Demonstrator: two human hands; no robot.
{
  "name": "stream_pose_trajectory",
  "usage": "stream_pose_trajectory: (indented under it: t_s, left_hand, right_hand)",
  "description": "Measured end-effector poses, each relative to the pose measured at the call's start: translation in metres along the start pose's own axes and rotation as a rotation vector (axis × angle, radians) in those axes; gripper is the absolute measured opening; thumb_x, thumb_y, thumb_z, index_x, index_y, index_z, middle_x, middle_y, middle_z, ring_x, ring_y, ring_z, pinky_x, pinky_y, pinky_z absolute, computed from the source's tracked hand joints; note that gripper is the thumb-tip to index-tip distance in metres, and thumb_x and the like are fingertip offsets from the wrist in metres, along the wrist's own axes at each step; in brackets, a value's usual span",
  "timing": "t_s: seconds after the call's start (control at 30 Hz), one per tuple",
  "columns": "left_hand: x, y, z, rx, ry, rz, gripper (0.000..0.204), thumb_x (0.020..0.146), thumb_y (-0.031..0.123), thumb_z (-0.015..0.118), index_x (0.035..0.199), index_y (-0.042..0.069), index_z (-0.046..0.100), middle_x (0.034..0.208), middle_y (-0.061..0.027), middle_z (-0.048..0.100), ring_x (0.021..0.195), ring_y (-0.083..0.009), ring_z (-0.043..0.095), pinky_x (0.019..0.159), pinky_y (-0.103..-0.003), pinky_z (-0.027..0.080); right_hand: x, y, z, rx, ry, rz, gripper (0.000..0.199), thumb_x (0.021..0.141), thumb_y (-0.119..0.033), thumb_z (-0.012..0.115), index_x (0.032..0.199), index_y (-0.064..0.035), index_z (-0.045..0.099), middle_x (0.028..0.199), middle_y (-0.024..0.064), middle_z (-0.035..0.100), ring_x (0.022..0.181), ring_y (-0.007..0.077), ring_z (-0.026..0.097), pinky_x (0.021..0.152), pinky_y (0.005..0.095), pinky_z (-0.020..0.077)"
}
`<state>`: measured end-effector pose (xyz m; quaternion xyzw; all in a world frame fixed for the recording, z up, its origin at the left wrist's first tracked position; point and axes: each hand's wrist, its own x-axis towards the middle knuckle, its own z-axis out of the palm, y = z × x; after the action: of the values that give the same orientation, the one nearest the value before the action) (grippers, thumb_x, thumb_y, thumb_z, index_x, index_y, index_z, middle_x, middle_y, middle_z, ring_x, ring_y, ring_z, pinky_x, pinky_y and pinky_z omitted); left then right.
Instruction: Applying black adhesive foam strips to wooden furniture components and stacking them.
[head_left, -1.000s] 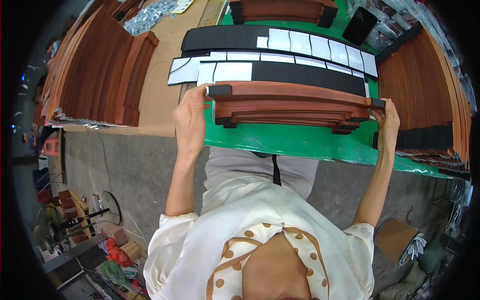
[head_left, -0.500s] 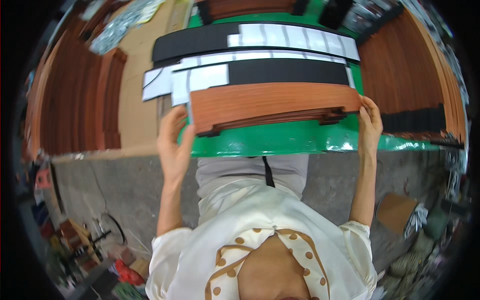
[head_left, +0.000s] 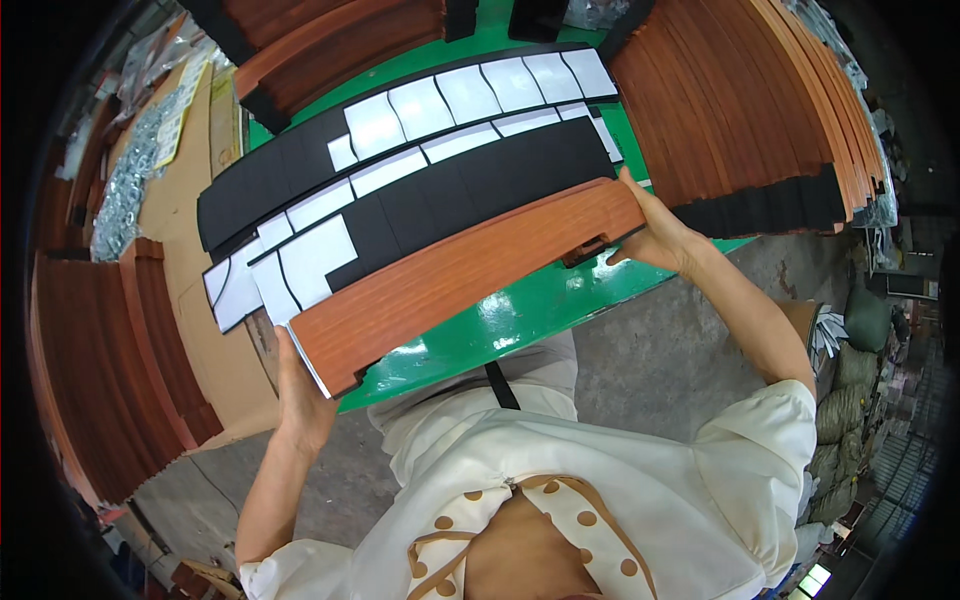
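A reddish-brown wood-grain board (head_left: pixel 460 270) with dark notched feet along its near edge is held lengthwise between my hands. My left hand (head_left: pixel 303 395) is closed on its left end, where a thin white edge shows. At the other end my right hand (head_left: pixel 660 238) grips the corner, fingers partly hidden underneath. Its left end sits lower and nearer than its right. Just beyond lie overlapping black strips (head_left: pixel 440 190), some topped by white sheets (head_left: pixel 425 108), in slanting rows on the green tabletop (head_left: pixel 480 310).
Tall stacks of similar brown boards stand at the right (head_left: pixel 730 100) and left (head_left: pixel 100 350). More brown pieces (head_left: pixel 330 50) with black ends sit at the far side. Clear plastic bags of metal parts (head_left: pixel 130 195) rest on brown cardboard (head_left: pixel 190 310) at the left.
My view has turned, so the table now slants. My left hand, with fingers apart before, has closed on the board's left end. The right hand still holds the other end.
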<state>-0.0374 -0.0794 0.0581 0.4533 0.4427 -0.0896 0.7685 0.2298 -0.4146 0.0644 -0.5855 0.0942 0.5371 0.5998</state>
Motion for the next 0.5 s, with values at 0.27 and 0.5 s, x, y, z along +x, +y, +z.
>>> stream_pose_trajectory:
  t_s: [0.27, 0.5]
  left_hand:
    - [-0.001, 0.005, -0.014, -0.116, -0.026, -0.084, 0.079, 0.084, 0.074, 0.024, 0.134, 0.015, 0.040, 0.130, -0.0104, 0.047, 0.119, -0.0251, 0.044, 0.098, -0.044, 0.035]
    - [0.013, 0.020, -0.005, -0.038, 0.137, -0.134, 0.074, 0.086, 0.070, 0.030, 0.130, 0.013, 0.044, 0.122, -0.0086, 0.054, 0.110, -0.0223, 0.054, 0.092, -0.039, 0.044]
  right_hand:
    - [0.002, 0.007, 0.008, -0.023, -0.009, 0.015, 0.077, 0.088, -0.068, 0.019, 0.141, -0.0132, 0.029, 0.146, 0.0110, 0.026, 0.138, 0.0303, 0.016, 0.105, 0.0643, 0.0023]
    - [0.011, -0.016, 0.027, -0.058, 0.272, 0.183, 0.066, 0.090, -0.061, 0.035, 0.125, -0.0062, 0.045, 0.120, 0.0132, 0.053, 0.111, 0.0221, 0.053, 0.089, 0.0385, 0.0476]
